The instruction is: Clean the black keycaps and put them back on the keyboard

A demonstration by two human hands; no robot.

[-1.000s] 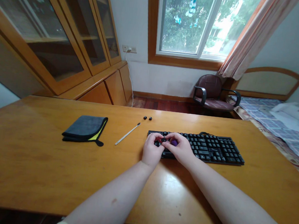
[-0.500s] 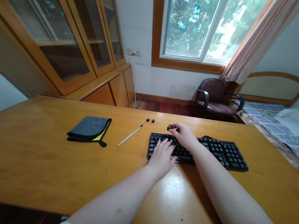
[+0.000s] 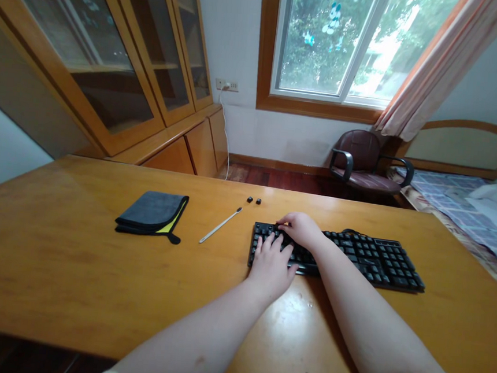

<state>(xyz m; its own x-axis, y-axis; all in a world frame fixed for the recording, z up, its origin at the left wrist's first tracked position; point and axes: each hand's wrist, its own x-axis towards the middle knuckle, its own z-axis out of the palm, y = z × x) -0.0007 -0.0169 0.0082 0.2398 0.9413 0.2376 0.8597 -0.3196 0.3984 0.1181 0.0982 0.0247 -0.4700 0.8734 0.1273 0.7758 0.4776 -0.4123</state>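
Observation:
A black keyboard [image 3: 381, 262] lies on the wooden desk, its left half partly covered by my hands. My left hand [image 3: 271, 264] rests flat on its left end, fingers spread over the keys and thumb by the front edge. Above the keyboard's top row, my right hand [image 3: 301, 230] is bent down with thumb and fingertips pinched on a small black keycap, which is mostly hidden against the dark keys. Two loose black keycaps, a left one [image 3: 249, 199] and a right one [image 3: 258, 201], sit behind the keyboard. Left of it lies a white toothbrush [image 3: 221, 226] with a dark head.
A folded grey cloth [image 3: 153, 213] with black edging and a yellow underside lies on the desk [image 3: 71, 275] at left. Behind the keyboard its cable [image 3: 351, 231] is bunched. Beyond the desk are a glass-door cabinet [image 3: 150, 114], a maroon armchair [image 3: 358, 152] and a bed [image 3: 452, 187].
My right hand has lowered the keycap from behind the keyboard onto its top row. My left hand stays on the keys. The whole view has shifted slightly.

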